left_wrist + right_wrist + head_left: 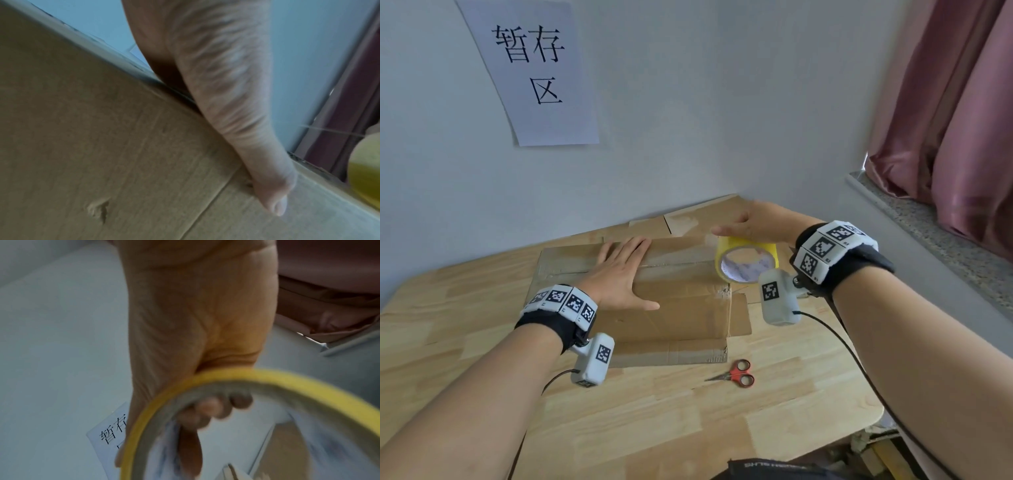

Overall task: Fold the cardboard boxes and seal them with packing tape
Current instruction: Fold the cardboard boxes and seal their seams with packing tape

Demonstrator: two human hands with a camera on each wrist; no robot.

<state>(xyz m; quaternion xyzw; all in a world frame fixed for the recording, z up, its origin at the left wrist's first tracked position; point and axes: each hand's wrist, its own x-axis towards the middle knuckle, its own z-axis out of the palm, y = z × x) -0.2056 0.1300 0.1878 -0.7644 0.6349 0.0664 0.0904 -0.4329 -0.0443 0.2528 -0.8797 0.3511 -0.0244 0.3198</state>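
The left hand (pixel 619 274) covered part of the top seam of the brown cardboard box (pixel 681 308), so the tape line beneath the palm could not be read. In the left wrist view only the thumb (pixel 242 129) showed, blurred, and the yellow roll of packing tape (pixel 366 175) was cut off by the right edge. In the right wrist view the roll (pixel 205 378) was smeared and ran past the bottom and right edges; the right hand's fingertips (pixel 216 408) inside its core were indistinct. The white paper sign (pixel 109 434) was partly hidden behind them.

Storage room: wall sign (pixel 530 68) "暂存区"
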